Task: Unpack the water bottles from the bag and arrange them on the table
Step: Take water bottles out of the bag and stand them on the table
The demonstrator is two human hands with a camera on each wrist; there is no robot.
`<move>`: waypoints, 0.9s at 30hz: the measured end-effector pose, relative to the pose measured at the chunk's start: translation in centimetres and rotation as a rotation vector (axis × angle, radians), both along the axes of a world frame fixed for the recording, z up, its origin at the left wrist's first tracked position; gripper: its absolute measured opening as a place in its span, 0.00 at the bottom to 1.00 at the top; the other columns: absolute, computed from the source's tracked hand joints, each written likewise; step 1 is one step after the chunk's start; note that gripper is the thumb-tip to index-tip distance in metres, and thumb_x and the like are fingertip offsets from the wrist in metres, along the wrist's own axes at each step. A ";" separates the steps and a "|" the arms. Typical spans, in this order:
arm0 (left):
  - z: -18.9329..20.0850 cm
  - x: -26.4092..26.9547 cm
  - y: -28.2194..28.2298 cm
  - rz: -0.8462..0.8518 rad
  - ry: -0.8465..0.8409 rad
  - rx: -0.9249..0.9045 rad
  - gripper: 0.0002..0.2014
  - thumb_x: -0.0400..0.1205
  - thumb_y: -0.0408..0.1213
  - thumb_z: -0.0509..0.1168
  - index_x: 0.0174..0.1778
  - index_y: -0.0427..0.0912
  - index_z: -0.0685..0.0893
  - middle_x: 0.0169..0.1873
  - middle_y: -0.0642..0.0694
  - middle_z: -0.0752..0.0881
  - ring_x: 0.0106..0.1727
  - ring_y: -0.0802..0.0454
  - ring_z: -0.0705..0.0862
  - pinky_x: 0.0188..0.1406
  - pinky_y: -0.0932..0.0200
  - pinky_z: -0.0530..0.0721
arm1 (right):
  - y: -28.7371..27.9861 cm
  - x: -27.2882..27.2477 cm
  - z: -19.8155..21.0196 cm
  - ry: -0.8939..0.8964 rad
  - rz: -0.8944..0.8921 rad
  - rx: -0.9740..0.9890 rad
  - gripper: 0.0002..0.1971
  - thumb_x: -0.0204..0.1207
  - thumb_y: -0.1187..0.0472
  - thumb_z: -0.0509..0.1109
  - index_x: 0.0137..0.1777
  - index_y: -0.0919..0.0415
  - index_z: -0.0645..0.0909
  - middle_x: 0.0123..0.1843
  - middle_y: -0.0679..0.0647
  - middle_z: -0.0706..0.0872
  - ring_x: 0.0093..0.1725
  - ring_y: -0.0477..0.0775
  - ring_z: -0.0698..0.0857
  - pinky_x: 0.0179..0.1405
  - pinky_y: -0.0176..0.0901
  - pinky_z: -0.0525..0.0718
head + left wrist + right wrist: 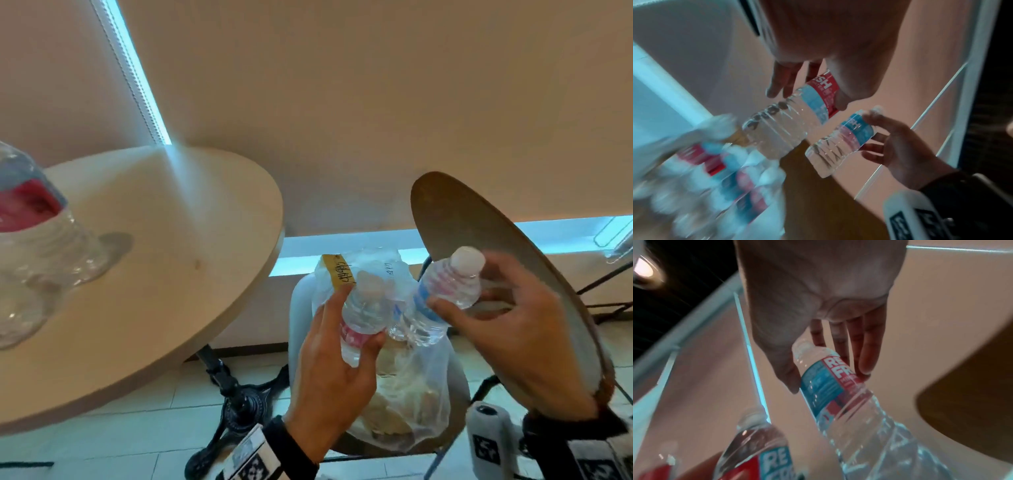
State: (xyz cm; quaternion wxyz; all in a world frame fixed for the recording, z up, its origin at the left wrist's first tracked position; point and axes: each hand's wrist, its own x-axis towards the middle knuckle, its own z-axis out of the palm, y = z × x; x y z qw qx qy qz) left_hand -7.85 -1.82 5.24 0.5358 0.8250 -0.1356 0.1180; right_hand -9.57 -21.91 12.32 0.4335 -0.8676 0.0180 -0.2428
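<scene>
Two small clear plastic water bottles with red-and-blue labels are up out of the bag, one in each of the hands. The left bottle (pixel 359 318) leans cap-up toward the far side, the left hand (pixel 334 370) wrapped round its labelled lower half with thumb on the near side and fingers behind. The right bottle (pixel 442 294) tilts the other way, its white cap up and to the right; the right hand (pixel 524 329) pinches it near the shoulder, thumb on the label and fingers across the back. The two bottles almost touch at their lower ends, likely because both come up through the same narrow mouth of the clear thin plastic bag (pixel 404 387), which sits just beneath them on a chair seat (pixel 459 394). More bottles show blurred inside the bag in the left wrist view. The round pale worktop (pixel 164 246) lies to the left, well apart from both hands, and already carries a clear bottle with a red label (pixel 37 240) at its left edge. Judging by this, the carry over to the worktop comes next
</scene>
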 end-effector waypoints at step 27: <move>15.0 -1.6 20.6 0.620 -0.242 -0.089 0.31 0.76 0.45 0.78 0.72 0.62 0.71 0.56 0.64 0.80 0.56 0.65 0.84 0.55 0.56 0.90 | 28.3 13.8 12.6 -0.144 0.609 -0.138 0.28 0.57 0.41 0.81 0.57 0.48 0.82 0.51 0.46 0.90 0.47 0.47 0.89 0.46 0.57 0.92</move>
